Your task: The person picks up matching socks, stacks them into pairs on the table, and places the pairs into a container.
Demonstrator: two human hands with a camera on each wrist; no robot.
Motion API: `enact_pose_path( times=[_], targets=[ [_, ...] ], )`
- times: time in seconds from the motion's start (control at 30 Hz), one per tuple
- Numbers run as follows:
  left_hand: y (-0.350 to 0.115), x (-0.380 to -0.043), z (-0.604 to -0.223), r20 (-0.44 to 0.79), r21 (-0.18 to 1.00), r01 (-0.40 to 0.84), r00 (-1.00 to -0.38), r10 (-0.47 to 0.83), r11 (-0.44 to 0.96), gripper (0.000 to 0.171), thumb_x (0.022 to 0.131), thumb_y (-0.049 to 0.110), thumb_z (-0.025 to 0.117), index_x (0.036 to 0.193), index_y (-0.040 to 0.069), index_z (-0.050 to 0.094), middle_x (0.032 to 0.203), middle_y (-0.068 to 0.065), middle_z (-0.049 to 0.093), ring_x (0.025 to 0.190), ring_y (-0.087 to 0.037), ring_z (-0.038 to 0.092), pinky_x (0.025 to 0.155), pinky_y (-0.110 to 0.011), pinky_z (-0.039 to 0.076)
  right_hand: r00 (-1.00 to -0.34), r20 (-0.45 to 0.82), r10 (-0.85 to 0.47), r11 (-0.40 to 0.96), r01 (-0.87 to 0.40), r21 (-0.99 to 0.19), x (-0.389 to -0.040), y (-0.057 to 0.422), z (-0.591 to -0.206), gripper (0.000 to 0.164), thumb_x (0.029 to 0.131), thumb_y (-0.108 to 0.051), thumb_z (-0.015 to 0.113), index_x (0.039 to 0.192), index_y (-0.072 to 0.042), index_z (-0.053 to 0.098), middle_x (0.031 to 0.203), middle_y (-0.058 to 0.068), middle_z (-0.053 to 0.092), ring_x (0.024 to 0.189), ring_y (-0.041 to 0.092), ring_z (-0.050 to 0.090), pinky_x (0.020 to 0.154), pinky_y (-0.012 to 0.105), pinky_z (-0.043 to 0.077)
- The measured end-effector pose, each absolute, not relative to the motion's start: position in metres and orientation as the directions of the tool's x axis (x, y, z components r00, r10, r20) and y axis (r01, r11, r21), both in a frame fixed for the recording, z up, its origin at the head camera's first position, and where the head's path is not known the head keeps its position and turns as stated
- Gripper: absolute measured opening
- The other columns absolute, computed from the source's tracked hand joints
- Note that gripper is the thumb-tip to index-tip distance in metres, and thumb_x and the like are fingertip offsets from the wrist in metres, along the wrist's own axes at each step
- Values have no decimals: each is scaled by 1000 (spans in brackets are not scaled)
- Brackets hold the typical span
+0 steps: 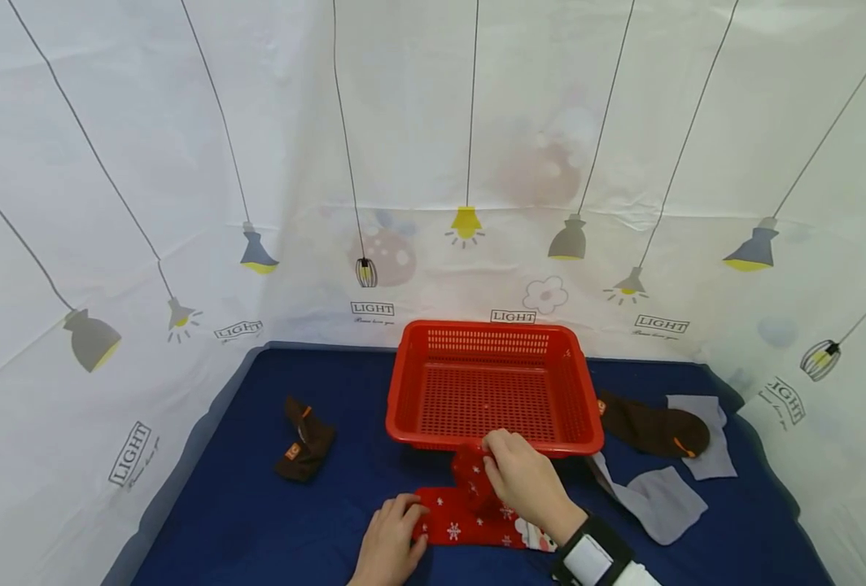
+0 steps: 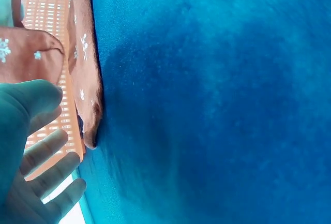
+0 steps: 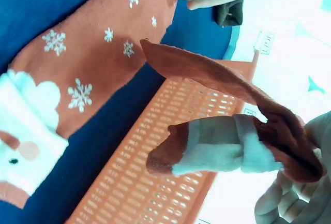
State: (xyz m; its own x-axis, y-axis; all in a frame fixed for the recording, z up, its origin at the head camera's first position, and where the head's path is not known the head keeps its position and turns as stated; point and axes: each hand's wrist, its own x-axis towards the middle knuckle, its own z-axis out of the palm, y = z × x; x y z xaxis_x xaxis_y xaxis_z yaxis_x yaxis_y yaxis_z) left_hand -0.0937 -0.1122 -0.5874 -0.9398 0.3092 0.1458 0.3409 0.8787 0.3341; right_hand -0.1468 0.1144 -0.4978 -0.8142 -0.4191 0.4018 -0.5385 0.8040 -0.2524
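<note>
My right hand (image 1: 527,476) pinches a red Christmas sock (image 1: 470,472) near the front rim of the red basket. In the right wrist view the held sock (image 3: 214,146) dangles from the fingers, folded over, showing a white and grey patch. Flat on the blue cloth below lies a matching red sock (image 1: 448,521) with white snowflakes and a Santa face (image 3: 26,131), partly covered in the head view by the right hand and the held sock. My left hand (image 1: 392,537) is by that sock's left end, fingers loosely extended; whether they touch it I cannot tell.
The red plastic basket (image 1: 495,327) stands at the back centre with nothing in it. To its left sits a crumpled brown sock pair (image 1: 307,448). At the right lie a brown sock (image 1: 645,425), a grey sock (image 1: 711,419) partly under it, and another grey sock (image 1: 660,500).
</note>
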Motion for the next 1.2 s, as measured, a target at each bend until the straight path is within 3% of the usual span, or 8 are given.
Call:
enact_pose_path(
  times=[0.27, 0.53, 0.9, 1.2],
  targets=[
    [-113, -94, -590, 162, 332, 351, -935, 314, 875, 22, 76, 24, 72, 95, 20, 64, 106, 1, 54, 93, -19, 52, 74, -35, 43, -841, 345, -417, 832, -506, -228, -147, 112, -513, 13, 82, -17, 64, 86, -19, 52, 74, -11, 45, 63, 5, 41, 49, 16, 35],
    [-112, -94, -593, 218, 318, 390, -917, 334, 864, 22, 74, 22, 72, 94, 19, 64, 105, 0, 55, 90, -19, 52, 72, -34, 43, -852, 327, -409, 847, -488, -212, -145, 119, -537, 17, 79, -17, 67, 88, -17, 53, 79, -6, 48, 70, 9, 49, 52, 20, 43],
    [-107, -94, -592, 195, 328, 402, -914, 355, 855, 22, 74, 21, 71, 94, 17, 64, 104, 0, 55, 90, -19, 53, 71, -34, 43, -856, 274, -438, 829, -502, -244, -134, 116, -568, 17, 81, -20, 66, 93, -19, 54, 83, -6, 51, 73, 10, 53, 56, 26, 46],
    [-105, -95, -591, 175, 329, 374, -926, 334, 867, 23, 74, 23, 71, 96, 18, 64, 105, 1, 55, 92, -19, 52, 74, -35, 43, -855, 305, -419, 821, -500, -276, -133, 122, -567, 11, 85, -27, 62, 90, -21, 54, 79, -11, 47, 70, 6, 47, 57, 23, 42]
  ],
)
